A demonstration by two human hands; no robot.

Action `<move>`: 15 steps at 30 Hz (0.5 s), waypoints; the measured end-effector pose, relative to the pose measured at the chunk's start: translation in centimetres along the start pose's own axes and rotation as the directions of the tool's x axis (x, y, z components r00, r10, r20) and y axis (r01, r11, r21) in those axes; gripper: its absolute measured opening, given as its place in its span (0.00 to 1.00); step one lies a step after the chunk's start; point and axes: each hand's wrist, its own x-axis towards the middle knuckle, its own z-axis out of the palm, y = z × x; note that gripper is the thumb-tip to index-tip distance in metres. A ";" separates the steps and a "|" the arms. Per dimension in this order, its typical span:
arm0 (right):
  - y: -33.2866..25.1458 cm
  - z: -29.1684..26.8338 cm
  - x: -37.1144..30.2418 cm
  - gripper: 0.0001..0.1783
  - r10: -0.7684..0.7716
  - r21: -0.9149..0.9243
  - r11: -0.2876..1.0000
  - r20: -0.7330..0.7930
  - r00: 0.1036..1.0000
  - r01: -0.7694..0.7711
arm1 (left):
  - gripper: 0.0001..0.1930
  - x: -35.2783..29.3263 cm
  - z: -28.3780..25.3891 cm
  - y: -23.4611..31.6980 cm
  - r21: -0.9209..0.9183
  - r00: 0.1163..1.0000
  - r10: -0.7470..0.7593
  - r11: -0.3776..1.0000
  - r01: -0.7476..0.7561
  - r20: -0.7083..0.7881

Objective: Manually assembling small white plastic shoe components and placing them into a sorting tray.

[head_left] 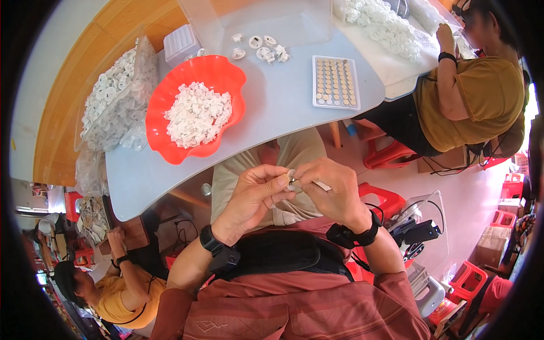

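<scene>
Over my lap, my left hand (258, 190) pinches a small white round plastic part (291, 173) between thumb and fingers. My right hand (331, 184) meets it from the other side, its fingertips closed at a tiny dark metallic bit on the part; they hide most of it. A thin white piece (323, 186) pokes out between the right hand's fingers. Ahead on the light blue table (266, 102) stands a red scalloped bowl (239, 90) heaped with small white plastic pieces (198, 115). Right of it lies a white tray (335, 83) with rows of small round cream-coloured discs.
Several white round assemblies (265, 52) lie at the table's back. A clear bin of white parts (113, 93) stands left, beside a stack of pale trays (181, 44). People in yellow shirts sit at right (470, 96) and lower left (122, 297). Red stools (385, 153) stand around.
</scene>
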 end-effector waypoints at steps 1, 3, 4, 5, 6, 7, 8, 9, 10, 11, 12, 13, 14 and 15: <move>0.0 -0.1 0.1 0.08 0.044 0.038 0.998 0.014 0.999 -0.044 | 0.09 0.0 0.0 0.0 -0.001 1.000 -0.001 1.000 0.001 0.000; 0.2 -0.2 0.1 0.07 0.073 0.064 0.995 0.024 0.997 -0.074 | 0.09 0.0 0.1 0.0 0.013 1.000 0.004 1.000 -0.004 0.009; 0.3 -0.3 0.1 0.07 0.100 0.091 0.991 0.036 0.994 -0.103 | 0.09 0.0 0.1 0.1 0.012 1.000 0.003 1.000 -0.003 0.009; 0.4 -0.4 0.2 0.07 0.102 0.090 0.990 0.036 0.994 -0.104 | 0.09 0.1 0.1 0.1 0.015 1.000 0.007 1.000 -0.007 0.022; 0.4 -0.5 0.2 0.07 0.106 0.099 0.989 0.047 0.993 -0.110 | 0.09 0.1 0.1 0.2 0.017 0.999 0.011 1.000 -0.012 0.036; 0.4 -0.6 0.3 0.08 0.109 0.107 0.988 0.059 0.992 -0.115 | 0.09 0.1 0.1 0.2 0.016 0.999 0.010 1.000 -0.010 0.036; 0.4 -0.7 0.3 0.08 0.111 0.106 0.987 0.059 0.992 -0.117 | 0.09 0.2 0.1 0.3 0.028 0.999 0.008 1.000 -0.009 0.044; 0.3 -0.8 0.4 0.08 0.068 0.052 0.996 0.066 0.995 -0.072 | 0.09 0.3 0.1 0.3 0.040 0.999 0.006 0.999 -0.008 0.052; 0.3 -0.8 0.4 0.09 0.025 -0.003 1.000 0.076 0.997 -0.025 | 0.09 0.3 0.0 0.3 0.039 0.999 0.005 0.999 -0.007 0.053; 0.3 -0.8 0.5 0.09 0.026 -0.004 1.000 0.076 0.997 -0.026 | 0.09 0.4 -0.1 0.3 0.045 0.998 0.005 0.999 -0.007 0.056; 0.2 -0.7 0.5 0.10 -0.046 -0.063 0.997 0.073 0.996 0.051 | 0.09 0.5 -0.2 0.2 0.050 0.998 0.004 0.999 -0.007 0.059; 0.2 -0.6 0.5 0.11 -0.119 -0.122 0.984 0.074 0.990 0.127 | 0.09 0.5 -0.2 0.2 0.048 0.998 0.003 0.999 -0.006 0.060; 0.2 -0.6 0.5 0.11 -0.118 -0.124 0.984 0.074 0.990 0.126 | 0.09 0.5 -0.2 0.3 0.060 0.998 0.001 0.998 -0.005 0.058; 0.2 -0.6 0.6 0.12 -0.126 -0.118 0.984 0.082 0.989 0.135 | 0.09 0.6 -0.3 0.3 0.072 0.998 0.001 0.997 -0.005 0.055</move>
